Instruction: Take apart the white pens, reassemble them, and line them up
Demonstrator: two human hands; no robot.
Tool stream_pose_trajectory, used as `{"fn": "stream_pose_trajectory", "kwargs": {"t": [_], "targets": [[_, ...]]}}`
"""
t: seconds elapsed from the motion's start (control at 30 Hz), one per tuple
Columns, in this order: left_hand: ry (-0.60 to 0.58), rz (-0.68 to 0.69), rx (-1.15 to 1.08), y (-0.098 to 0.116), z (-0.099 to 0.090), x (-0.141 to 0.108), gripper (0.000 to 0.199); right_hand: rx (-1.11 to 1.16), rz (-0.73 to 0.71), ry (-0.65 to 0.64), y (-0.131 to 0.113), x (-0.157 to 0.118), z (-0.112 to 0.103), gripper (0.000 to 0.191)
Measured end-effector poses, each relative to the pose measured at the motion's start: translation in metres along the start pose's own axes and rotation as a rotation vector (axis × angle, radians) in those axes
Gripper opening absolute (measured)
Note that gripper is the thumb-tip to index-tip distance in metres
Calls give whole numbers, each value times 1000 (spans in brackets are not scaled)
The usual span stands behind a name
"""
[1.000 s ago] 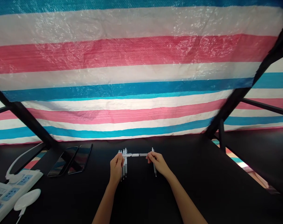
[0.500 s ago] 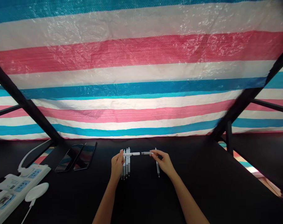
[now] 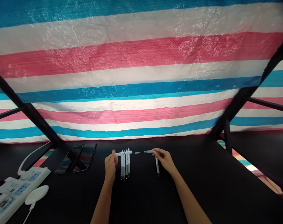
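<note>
Pen in two pieces above the black tabletop (image 3: 141, 193). Left hand (image 3: 110, 165) pinches the white barrel (image 3: 119, 154) near its outer end; fingers closed, barrel roughly level, its free end pointing toward the other hand. Right hand (image 3: 166, 161) grasps the grey grip section (image 3: 149, 151) between thumb and fingertips. From that section a thin refill (image 3: 139, 152) sticks out toward the barrel, in line with it, a small gap between the two.

The change that counts: the pen stands open, refill bare. Judged from this, the halves are separate parts, each dependent on its own pinch, and the refill has no barrel around it. A loose grip could let it tip or drop. (Whether a spring sits on the refill is too small to tell.)

Beneath the barrel, a row of pens (image 3: 124, 166) lies side by side, tips toward the person, looks like four. Under the right hand's fingers, one lone pen (image 3: 157, 166), well apart from the row, its upper end partly hidden.

Off to the left: two dark phones (image 3: 69, 160), a power strip (image 3: 22, 186) with plugs in it, a white round pad (image 3: 36, 194) on a cable. Striped sheeting (image 3: 132, 93) hangs behind.
</note>
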State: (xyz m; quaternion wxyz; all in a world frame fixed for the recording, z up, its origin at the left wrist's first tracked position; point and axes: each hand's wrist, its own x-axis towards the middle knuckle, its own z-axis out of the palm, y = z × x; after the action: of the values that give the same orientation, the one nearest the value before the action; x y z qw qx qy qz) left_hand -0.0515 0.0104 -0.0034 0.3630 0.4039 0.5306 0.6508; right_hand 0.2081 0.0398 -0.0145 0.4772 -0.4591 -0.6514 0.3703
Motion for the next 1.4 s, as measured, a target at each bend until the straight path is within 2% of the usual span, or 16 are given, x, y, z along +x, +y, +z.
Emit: {"fn": "stream_pose_trajectory", "kwargs": {"t": [0.23,0.67,1.03,1.4], "targets": [[0,-28,-40,-4,-2,3,55,14,1,35,2,1,-1,33],[-60,-3,60,-6,1,2,55,10,-10,29,2,1,1,32],[-103,-2,122,-6,7,-2,54,2,-27,-11,0,-1,5,31],[-167,20,156,-7,14,-7,55,3,-62,-75,0,-5,19,27]]}}
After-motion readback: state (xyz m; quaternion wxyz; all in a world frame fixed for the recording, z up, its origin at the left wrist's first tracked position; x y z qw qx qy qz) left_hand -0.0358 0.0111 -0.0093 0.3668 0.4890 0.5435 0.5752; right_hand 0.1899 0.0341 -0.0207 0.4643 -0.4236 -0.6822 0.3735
